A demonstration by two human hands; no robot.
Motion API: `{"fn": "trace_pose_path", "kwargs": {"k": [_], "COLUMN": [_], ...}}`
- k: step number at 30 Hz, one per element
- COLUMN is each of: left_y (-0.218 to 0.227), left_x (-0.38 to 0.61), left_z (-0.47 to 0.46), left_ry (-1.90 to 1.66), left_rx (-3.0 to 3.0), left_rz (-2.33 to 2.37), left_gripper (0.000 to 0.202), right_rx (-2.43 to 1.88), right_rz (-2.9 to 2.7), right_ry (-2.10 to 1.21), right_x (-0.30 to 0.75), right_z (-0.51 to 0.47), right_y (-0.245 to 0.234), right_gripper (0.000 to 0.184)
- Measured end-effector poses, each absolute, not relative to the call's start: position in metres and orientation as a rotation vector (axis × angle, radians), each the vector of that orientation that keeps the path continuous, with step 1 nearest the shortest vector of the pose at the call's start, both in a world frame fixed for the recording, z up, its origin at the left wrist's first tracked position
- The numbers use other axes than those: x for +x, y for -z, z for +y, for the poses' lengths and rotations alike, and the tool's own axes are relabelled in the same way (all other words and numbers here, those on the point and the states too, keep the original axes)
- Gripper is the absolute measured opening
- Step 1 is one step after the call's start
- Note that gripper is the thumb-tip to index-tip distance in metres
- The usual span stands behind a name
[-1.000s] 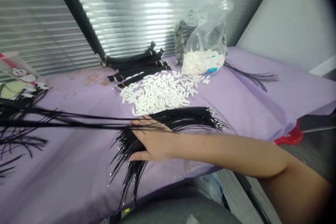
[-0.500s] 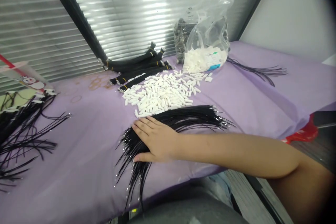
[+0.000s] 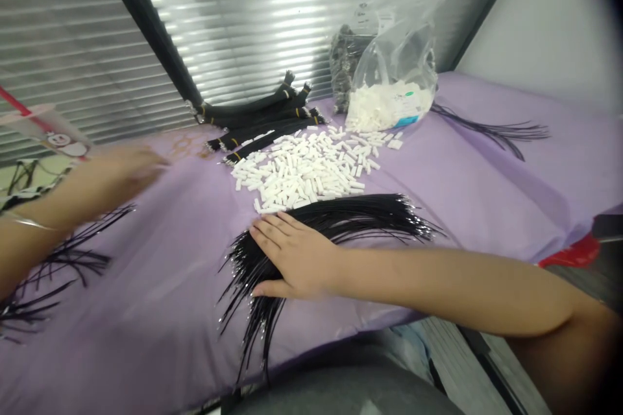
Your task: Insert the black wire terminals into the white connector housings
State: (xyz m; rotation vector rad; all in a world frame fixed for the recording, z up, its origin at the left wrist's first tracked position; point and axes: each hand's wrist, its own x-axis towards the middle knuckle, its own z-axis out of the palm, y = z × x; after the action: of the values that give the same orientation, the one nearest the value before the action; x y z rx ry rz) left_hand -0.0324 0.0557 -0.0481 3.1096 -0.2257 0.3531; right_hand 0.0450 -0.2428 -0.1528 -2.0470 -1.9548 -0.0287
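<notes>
My right hand (image 3: 294, 258) lies flat with fingers spread on a curved bundle of black wires (image 3: 350, 211) with shiny metal ends. Just beyond that bundle is a heap of white plastic connector housings (image 3: 306, 168). At the left, my left hand (image 3: 121, 172) is raised over the table, smeared by motion, a bangle on its wrist. Its fingers are too blurred to show whether they hold anything. Under the left forearm lie more black wires (image 3: 82, 259), partly covered by it; the white pieces at their ends are mostly hidden.
Tied bundles of black wires (image 3: 257, 110) lie by the window blinds. A clear bag of white housings (image 3: 389, 104) stands at the back, beside a bag of dark parts (image 3: 343, 65). A cup (image 3: 53, 133) with a red straw is far left. Loose wires (image 3: 491, 126) lie right, on the purple tablecloth (image 3: 467, 201).
My left hand has come into view from the left and now covers part of the wires there. My right hand stays flat on the bundle. The camera view has shifted slightly.
</notes>
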Motion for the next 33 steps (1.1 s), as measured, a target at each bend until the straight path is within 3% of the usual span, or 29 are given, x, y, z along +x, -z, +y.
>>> {"fn": "trace_pose_path", "kwargs": {"k": [2,5,12,16,21,28,33], "left_y": [0.070,0.092,0.112,0.112,0.111,0.122,0.119], "left_x": [-0.031,-0.019,0.016,0.013,0.007,0.011,0.010], "left_z": [0.022,-0.027,-0.026,-0.025,-0.026,-0.022,-0.023], "left_ry": [-0.112,-0.042,0.044,0.077,0.034,0.003,-0.109], "left_rx": [3.239,3.235,3.139,3.099,3.020,2.986,3.030], "left_rz": [-0.426,-0.755,-0.576,-0.444,-0.522,-0.646,-0.477], "left_gripper": [0.034,0.035,0.029,0.030,0.032,0.032,0.028], "right_rx": [-2.050,-2.041,-1.982,-1.738,-1.296,-1.546,-1.541], "right_rz": [-1.958,-1.959,-1.936,-1.999,-2.359,-2.322,-2.135], "right_ry": [0.027,0.021,0.117,0.142,-0.135,-0.062,-0.148], "right_x": [0.045,0.046,0.057,0.064,0.067,0.076,0.080], "right_z": [-0.243,-0.243,-0.235,-0.234,-0.241,-0.240,-0.239], "right_y": [0.153,0.153,0.155,0.146,0.130,0.131,0.132], "right_gripper": [0.087,0.087,0.075,0.058,0.021,0.024,0.018]}}
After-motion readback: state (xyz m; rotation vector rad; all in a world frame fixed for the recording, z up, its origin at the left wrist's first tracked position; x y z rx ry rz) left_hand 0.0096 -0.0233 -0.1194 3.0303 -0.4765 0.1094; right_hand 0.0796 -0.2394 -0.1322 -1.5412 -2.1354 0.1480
